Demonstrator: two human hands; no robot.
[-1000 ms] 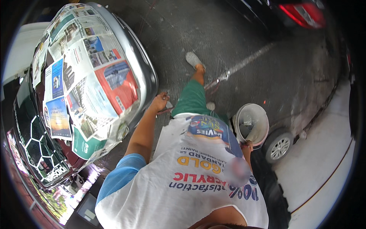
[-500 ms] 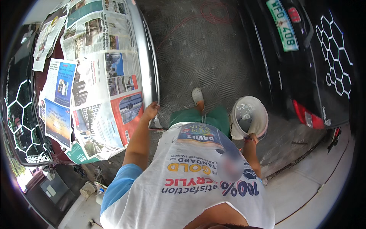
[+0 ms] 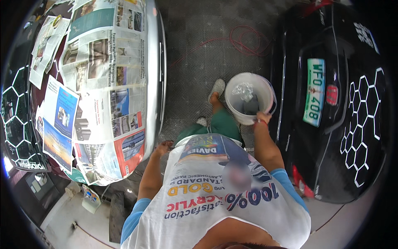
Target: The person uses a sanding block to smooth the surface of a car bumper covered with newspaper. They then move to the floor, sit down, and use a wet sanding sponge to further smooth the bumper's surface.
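Observation:
My right hand [image 3: 264,118] is closed on the near rim of a whitish round bucket [image 3: 241,118], carrying it at my right side. Inside the bucket lie a crumpled, shiny clear mass [image 3: 243,91] and a dark grey flat piece [image 3: 251,107]; I cannot tell exactly what they are. My left hand [image 3: 165,146] hangs beside my left hip with loosely bent fingers and nothing visible in it. It is nearest to the silvery edge [image 3: 161,83] of a car part covered in newspaper sheets [image 3: 93,95], apart from it.
To the right stands a black car [image 3: 298,137] with a green-and-white plate [image 3: 314,92] and white hexagon outlines. A coiled red hose [image 3: 244,40] lies on the dark textured floor [image 3: 195,54] ahead. A tape roll [image 3: 57,20] rests on newspaper at far left.
I have stepped and turned, so the black car swings nearer on the right. The bucket, still in my right hand, has moved forward. My left hand has dropped back from the silvery edge.

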